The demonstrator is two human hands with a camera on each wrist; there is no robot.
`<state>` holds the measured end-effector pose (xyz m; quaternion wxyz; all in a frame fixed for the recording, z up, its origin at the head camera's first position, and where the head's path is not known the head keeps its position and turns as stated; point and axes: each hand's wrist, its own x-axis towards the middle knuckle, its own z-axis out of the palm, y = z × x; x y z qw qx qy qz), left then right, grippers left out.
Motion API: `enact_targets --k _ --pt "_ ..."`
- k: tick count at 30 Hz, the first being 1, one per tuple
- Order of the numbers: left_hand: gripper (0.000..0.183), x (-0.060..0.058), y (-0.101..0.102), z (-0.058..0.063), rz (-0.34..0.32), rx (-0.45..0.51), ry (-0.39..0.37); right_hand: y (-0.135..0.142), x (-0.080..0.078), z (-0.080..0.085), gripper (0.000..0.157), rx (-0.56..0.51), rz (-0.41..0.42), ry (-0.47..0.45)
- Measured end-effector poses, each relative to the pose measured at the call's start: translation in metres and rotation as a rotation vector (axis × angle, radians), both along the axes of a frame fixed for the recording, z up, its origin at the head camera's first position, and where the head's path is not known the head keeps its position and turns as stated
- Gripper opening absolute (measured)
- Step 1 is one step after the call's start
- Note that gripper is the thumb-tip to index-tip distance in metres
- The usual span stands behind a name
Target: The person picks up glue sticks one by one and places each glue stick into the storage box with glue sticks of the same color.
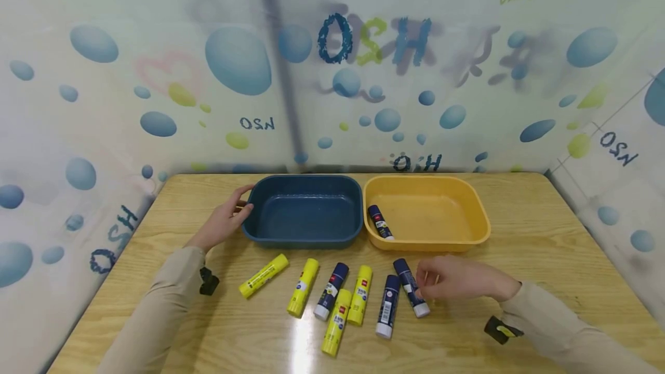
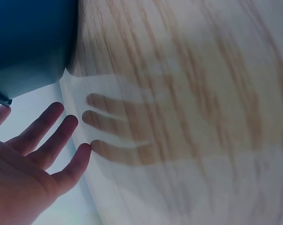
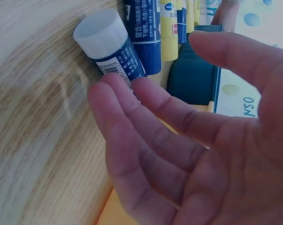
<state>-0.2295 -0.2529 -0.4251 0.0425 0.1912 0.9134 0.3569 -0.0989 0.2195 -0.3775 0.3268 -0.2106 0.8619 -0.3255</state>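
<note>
My left hand (image 1: 223,224) is at the left rim of a dark blue bin (image 1: 303,244); in the left wrist view its fingers (image 2: 68,173) are spread, one right at the bin's rim. My right hand (image 1: 462,279) reaches over a navy glue stick (image 1: 407,279) with a white base. Seen from the right wrist, the fingertips lie close beside that stick (image 3: 101,35) while the thumb stands well apart. Another navy glue stick (image 1: 387,307) lies just to its left. A third navy stick (image 1: 332,290) lies among several yellow glue sticks (image 1: 303,287).
A yellow bin (image 1: 428,245) stands right beside the blue one, with one navy glue stick (image 1: 381,224) inside at its left end. Both bins are near the back of the wooden table (image 1: 535,229). A patterned curtain (image 1: 332,108) hangs behind.
</note>
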Motion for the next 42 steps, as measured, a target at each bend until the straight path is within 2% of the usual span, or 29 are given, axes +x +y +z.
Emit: enact_targets --k 11,15,21,24,27,31,36,42 --pt "0.053 -0.002 -0.001 0.004 0.006 -0.037 0.004 -0.002 -0.004 -0.003 0.013 0.029 -0.005 0.026" --pt "0.053 -0.002 -0.002 0.004 0.011 -0.047 -0.01 -0.005 -0.005 -0.006 0.014 0.048 -0.04 0.035" --pt "0.055 -0.001 -0.001 0.007 0.007 -0.072 -0.037 -0.01 -0.008 -0.018 0.017 0.088 -0.105 0.101" --pt "0.055 -0.001 0.001 0.009 0.004 -0.086 -0.05 -0.016 -0.008 -0.023 0.03 0.109 -0.153 0.106" --pt "0.055 0.0 0.001 0.009 0.004 -0.092 -0.058 -0.021 -0.007 -0.025 0.054 0.131 -0.193 0.099" --pt "0.056 0.0 0.001 0.009 0.002 -0.094 -0.067 -0.026 -0.006 -0.027 0.068 0.115 -0.183 0.115" --pt "0.055 0.0 0.0 0.008 -0.005 -0.091 -0.06 -0.028 -0.006 -0.029 0.062 0.087 -0.145 0.139" --pt "0.055 -0.001 -0.001 0.007 -0.008 -0.091 -0.056 -0.031 -0.003 -0.028 0.06 0.088 -0.174 0.109"
